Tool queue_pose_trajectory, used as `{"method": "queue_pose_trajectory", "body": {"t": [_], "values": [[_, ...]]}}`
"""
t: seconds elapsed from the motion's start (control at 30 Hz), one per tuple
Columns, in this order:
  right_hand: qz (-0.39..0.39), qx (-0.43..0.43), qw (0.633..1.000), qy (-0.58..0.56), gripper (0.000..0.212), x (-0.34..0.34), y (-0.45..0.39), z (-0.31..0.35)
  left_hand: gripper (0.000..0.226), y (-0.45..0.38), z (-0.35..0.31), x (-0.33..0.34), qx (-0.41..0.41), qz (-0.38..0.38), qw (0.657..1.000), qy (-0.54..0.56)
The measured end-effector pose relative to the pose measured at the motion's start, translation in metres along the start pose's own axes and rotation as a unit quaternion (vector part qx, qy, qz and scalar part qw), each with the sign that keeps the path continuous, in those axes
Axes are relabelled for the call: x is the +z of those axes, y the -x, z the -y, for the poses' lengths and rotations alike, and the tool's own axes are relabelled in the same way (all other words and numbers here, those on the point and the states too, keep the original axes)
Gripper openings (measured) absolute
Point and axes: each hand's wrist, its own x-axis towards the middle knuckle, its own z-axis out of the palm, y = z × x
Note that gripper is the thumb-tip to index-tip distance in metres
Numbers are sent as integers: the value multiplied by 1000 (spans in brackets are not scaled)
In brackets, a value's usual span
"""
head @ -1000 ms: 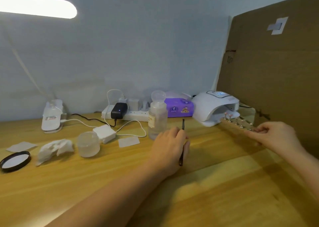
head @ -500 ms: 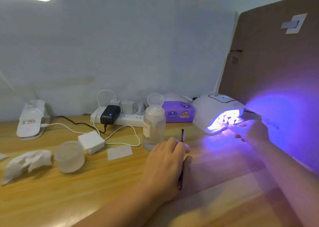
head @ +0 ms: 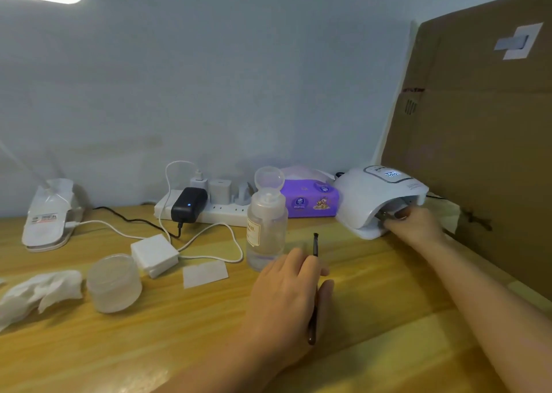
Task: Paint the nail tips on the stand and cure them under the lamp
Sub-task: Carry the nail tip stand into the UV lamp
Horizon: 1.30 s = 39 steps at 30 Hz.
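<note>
Reaching into the lamp (head: 370, 197), right hand (head: 413, 223) apparently gripping the stand (mostly hidden); left hand (head: 286, 300) pinching brush (head: 314, 276).

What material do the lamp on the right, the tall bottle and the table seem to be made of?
The lamp: most likely white moulded plastic with a smooth, slightly glossy shell and a lit display on top. The tall bottle: clear plastic or glass, see-through; the picture cannot settle which. The table: wood or a wood-look laminate, with yellow grain lines and a soft sheen.
</note>
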Motion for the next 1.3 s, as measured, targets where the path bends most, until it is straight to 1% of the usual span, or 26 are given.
{"method": "queue_pose_trajectory", "body": {"t": [0.07,0.13,0.2,0.23,0.27,0.33,0.37,0.43,0.53,0.63,0.8,0.93,1.03,1.13,1.2,1.3], "values": [[-35,-22,999,3,27,-10,4,3,30,0,-1,-1,1,1,1000,-1],[-69,-72,995,-26,25,-19,2,5,30,1,-2,-1,7,-3,1000,-1],[-66,-124,988,-63,16,-24,0,17,29,1,-2,-2,7,-6,1000,2],[-64,-141,986,-62,9,-24,-3,22,28,2,-2,-2,6,-8,1000,1],[-61,-147,986,-43,10,-24,-7,28,28,2,-2,-2,5,-11,1000,0],[-59,-135,988,39,33,-24,-15,39,26,2,-2,-2,7,-16,1000,-1],[-55,-126,986,93,40,-25,-21,44,26,1,-3,-2,7,-17,1000,0],[-21,-119,978,171,42,-28,-32,53,25,1,-3,-1,6,-17,1000,2],[31,-99,968,226,42,-32,-45,65,25,1,-1,-1,5,-17,1000,2],[55,-80,957,272,41,-32,-53,73,26,1,-2,-2,6,-11,1000,-1],[99,-74,956,264,33,-31,-64,86,25,2,-1,-2,9,-7,1000,2],[115,-60,962,242,35,-31,-64,89,25,2,-1,-2,4,-2,1000,7],[72,-47,975,206,41,-29,-53,84,24,1,0,-2,4,0,1000,8],[51,-33,983,175,56,-29,-37,79,25,-1,1,1,0,-10,1000,6],[28,-40,987,150,64,-29,-23,75,29,-1,2,3,-5,-14,1000,4],[1,-60,993,100,66,-27,9,75,30,-2,4,5,-2,-16,1000,-20]]}}
